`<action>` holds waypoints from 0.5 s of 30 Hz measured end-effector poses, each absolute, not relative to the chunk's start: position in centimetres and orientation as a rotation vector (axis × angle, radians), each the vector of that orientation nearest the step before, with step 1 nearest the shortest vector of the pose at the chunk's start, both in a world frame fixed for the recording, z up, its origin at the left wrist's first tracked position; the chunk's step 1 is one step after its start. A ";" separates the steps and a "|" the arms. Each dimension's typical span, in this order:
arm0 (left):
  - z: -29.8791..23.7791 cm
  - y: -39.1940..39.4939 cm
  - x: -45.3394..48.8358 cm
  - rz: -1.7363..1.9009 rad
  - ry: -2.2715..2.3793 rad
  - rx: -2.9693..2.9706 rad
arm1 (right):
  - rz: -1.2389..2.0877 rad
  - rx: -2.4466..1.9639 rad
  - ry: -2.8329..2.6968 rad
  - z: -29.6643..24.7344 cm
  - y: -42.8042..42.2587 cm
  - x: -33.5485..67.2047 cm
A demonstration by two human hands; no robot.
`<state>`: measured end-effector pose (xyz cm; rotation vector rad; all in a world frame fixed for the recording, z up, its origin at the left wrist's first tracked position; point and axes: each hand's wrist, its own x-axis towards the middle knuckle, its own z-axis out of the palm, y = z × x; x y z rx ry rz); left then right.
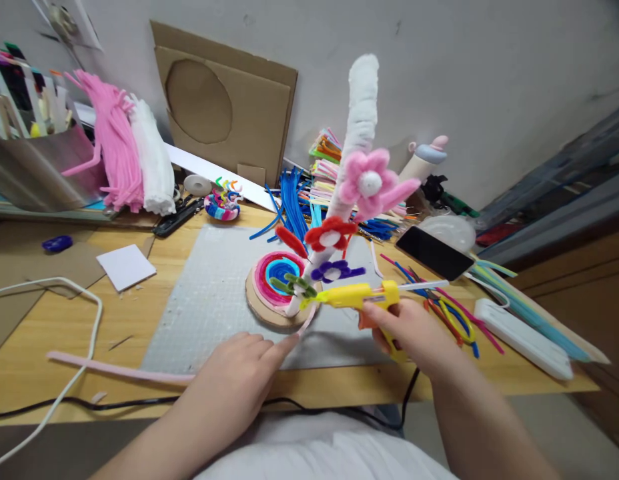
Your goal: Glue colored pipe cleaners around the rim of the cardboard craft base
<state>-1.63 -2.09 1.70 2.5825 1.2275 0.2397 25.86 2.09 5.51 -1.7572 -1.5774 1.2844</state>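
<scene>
Soft, even light, faint shadows; wide-angle distortion stretches the metal pen holder (pixel 44 170) at upper left; right edge blurred.

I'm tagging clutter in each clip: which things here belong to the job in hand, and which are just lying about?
Seemingly in use:
- yellow glue gun, held in the right hand
- pale pink strip, by the left hand
- round base
- white stalk with flowers

Apparently lying about:
- phone
- white square card
- cardboard against the wall
</scene>
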 end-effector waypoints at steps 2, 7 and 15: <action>1.6 -2.1 -1.8 0.218 1.237 2.603 | 1.453 -1.564 -1.246 4.4 2.2 26.9; 1.1 -2.3 -2.4 0.255 1.281 2.615 | 1.535 -1.390 -0.621 2.5 3.2 28.7; 1.2 -2.1 -2.9 0.265 1.348 2.570 | 1.347 -1.476 -0.609 0.8 4.0 29.8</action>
